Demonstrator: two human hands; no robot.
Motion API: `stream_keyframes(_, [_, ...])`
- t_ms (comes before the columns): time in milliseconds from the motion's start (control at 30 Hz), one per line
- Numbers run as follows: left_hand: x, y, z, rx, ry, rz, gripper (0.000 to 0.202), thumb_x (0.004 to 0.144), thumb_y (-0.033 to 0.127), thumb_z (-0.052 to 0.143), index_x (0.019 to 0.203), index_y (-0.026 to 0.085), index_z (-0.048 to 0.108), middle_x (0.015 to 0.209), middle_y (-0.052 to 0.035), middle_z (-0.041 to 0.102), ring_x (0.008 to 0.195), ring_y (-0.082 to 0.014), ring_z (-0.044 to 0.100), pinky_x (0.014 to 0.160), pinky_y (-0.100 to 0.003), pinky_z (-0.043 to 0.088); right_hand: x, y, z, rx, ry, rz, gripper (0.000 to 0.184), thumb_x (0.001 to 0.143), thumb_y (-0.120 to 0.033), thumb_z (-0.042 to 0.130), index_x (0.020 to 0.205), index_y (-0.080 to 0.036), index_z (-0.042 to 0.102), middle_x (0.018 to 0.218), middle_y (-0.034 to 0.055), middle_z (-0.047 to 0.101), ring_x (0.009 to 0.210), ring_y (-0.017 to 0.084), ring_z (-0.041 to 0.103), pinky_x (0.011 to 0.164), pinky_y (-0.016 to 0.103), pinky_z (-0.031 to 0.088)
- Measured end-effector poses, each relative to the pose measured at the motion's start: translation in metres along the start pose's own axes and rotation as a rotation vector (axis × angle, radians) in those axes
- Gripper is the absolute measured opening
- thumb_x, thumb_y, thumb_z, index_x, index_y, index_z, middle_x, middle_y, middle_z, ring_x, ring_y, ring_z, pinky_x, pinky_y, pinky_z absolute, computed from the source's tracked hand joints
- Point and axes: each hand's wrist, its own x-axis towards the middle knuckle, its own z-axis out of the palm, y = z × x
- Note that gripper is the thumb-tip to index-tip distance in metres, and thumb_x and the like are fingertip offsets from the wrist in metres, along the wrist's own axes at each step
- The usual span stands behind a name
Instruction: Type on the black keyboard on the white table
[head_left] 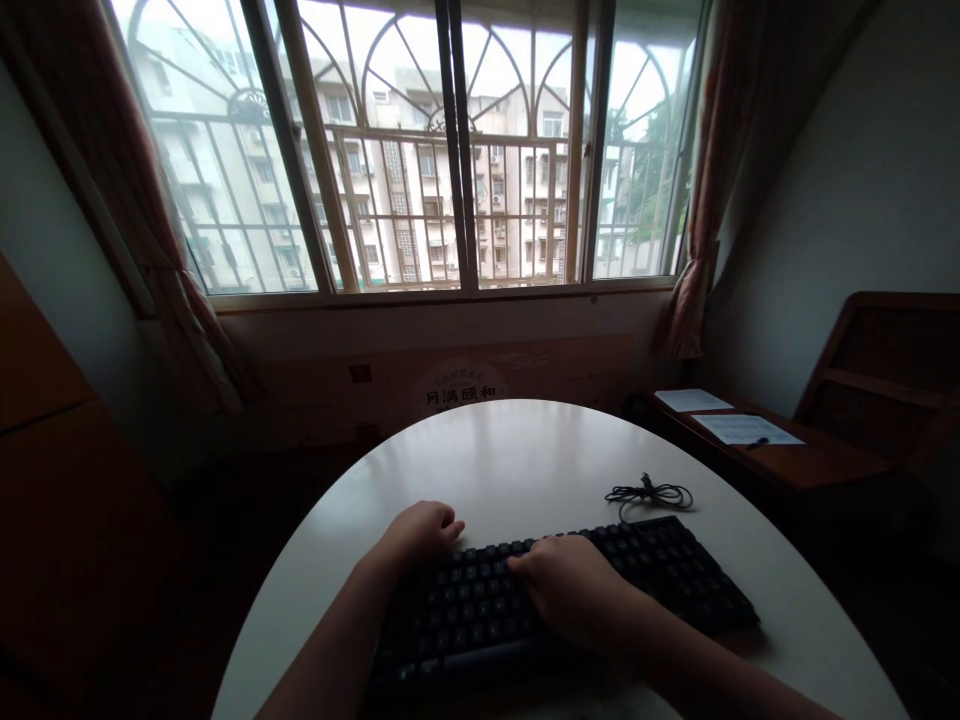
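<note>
Both your hands are on the black keyboard (660, 570), which lies across the near part of the round white desk (480, 450).

Your left hand (420, 535) sits at the keyboard's far-left corner with its fingers curled in. The fingertips are tucked out of sight, so I cannot tell whether it grips the edge or only rests there. Your right hand (570, 592) lies spread, palm down, over the middle keys, holding nothing and hiding the keys under it. The keyboard's near edge is lost in shadow and behind your forearms, and the key legends are too dark to read. A bundled black cable (649, 493) lies on the desk just behind the keyboard's right end; where it joins the keyboard is hard to make out. On the side table (810, 465) to the right lie two sheets of paper (742, 430), their print too small to read.
</note>
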Motion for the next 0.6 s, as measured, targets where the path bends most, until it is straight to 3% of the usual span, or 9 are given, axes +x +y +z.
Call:
stream_keyframes(267, [-0.0002,-0.0005,0.0001,-0.014,-0.005,-0.01,0.041,0.083,0.051,0.043,0.073,0.02,0.068,0.078,-0.0063,0.068,0.066,-0.0178,0.057,0.057,-0.027,0.035,-0.0019,-0.0064,0.0016,-0.031,0.025,0.021,0.029,0.089,-0.022,0.04,0.095,-0.021,0.069,0.081,0.0072,0.071,0.071,0.022,0.067,0.06,0.029,0.04])
stream_keyframes(600, [-0.0009,0.0028,-0.0017,-0.01,-0.011,-0.022,0.04,0.082,0.05,0.044,0.071,0.02,0.067,0.077,-0.0066,0.068,0.067,-0.0189,0.057,0.058,-0.027,0.036,0.0006,0.0004,-0.0029,0.006,0.007,0.025,0.029,0.09,-0.026,0.041,0.098,-0.025,0.069,0.083,0.0061,0.072,0.073,0.021,0.067,0.062,0.028,0.04])
